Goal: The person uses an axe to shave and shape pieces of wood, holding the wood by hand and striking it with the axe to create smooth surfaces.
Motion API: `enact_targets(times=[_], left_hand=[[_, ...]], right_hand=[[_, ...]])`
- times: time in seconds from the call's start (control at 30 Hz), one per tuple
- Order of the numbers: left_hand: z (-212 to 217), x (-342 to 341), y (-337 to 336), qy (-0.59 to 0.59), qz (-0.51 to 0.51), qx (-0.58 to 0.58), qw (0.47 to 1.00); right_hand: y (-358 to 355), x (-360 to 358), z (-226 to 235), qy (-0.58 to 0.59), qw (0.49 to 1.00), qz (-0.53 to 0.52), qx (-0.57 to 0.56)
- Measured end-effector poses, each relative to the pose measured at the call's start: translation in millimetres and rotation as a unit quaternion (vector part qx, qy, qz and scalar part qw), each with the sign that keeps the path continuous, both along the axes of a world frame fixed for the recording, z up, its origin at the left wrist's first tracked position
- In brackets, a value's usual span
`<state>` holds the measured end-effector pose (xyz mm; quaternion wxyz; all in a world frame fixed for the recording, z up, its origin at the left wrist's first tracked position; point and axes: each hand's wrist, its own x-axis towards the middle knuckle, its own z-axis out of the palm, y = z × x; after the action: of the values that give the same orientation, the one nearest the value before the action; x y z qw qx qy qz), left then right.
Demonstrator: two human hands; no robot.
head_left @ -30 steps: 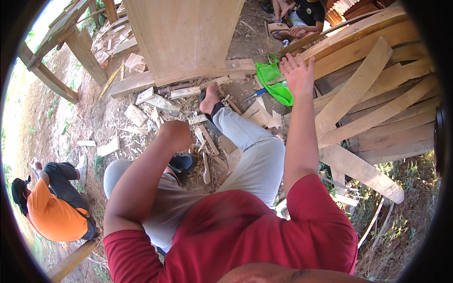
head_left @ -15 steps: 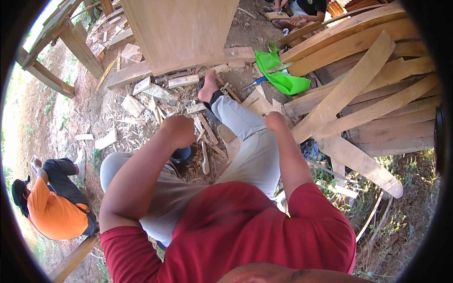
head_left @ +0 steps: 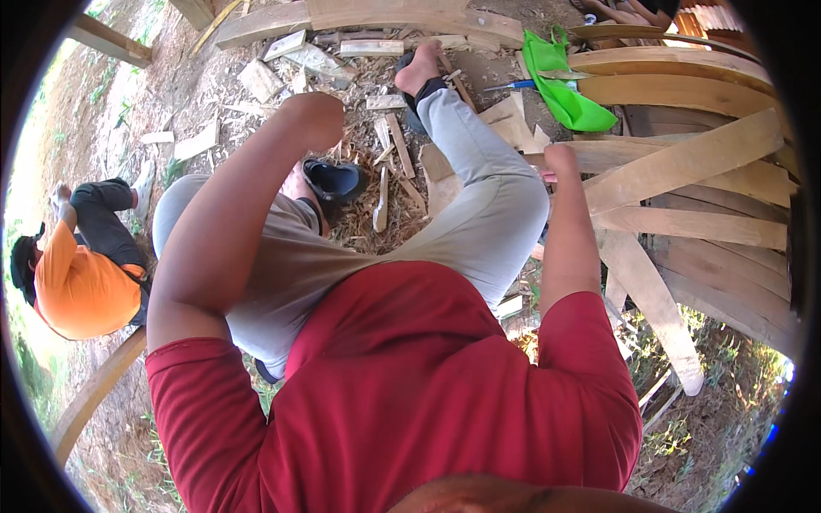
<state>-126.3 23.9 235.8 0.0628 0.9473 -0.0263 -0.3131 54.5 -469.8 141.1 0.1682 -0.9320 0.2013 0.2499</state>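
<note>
My left hand (head_left: 315,120) is raised above the wood scraps, left of my outstretched lower leg. It is curled closed, and what it may hold is hidden behind its back. My right hand (head_left: 560,159) is also curled closed, beside my bent knee (head_left: 522,192) and close to the ends of the stacked planks. A little of its fingers shows underneath, but nothing in its grip can be made out. A dark clog (head_left: 335,181) lies on the ground between my legs. Beyond my bare foot (head_left: 419,68), a wide pale board (head_left: 385,13) rests at the top edge.
Curved planks (head_left: 684,162) are stacked at the right. A bright green bag (head_left: 564,90) and a blue-handled tool (head_left: 511,85) lie near them. Offcuts (head_left: 261,81) and shavings litter the ground. A person in orange (head_left: 90,286) sits at the left; another sits at the top right.
The view has tilted downward, so the far board has mostly slid out of the top. My right hand has moved off my knee to the right. The clog now shows more fully.
</note>
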Motion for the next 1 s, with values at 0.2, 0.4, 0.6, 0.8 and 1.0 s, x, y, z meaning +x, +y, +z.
enact_targets(times=[0.2, 0.4, 0.6, 0.8, 1.0], left_hand=[[-49, -17, 16, 0.101, -0.002, 0.042, 0.994], [-77, -34, 17, 0.172, -0.009, 0.052, 0.984], [-99, -37, 26, 0.172, -0.040, 0.061, 0.982], [-126, -41, 3, 0.178, -0.100, 0.003, 0.979], [-224, -31, -74, 0.432, 0.131, -0.072, 0.889]], right_hand=[[-7, 20, -2, 0.048, 0.998, 0.015, 0.032], [-18, 32, -2, 0.041, 0.998, -0.001, 0.055], [-24, 42, -8, 0.049, 0.996, 0.001, 0.070], [-12, 38, -1, 0.067, 0.996, 0.025, 0.060], [-16, 44, -10, 0.073, 0.994, -0.017, 0.079]])
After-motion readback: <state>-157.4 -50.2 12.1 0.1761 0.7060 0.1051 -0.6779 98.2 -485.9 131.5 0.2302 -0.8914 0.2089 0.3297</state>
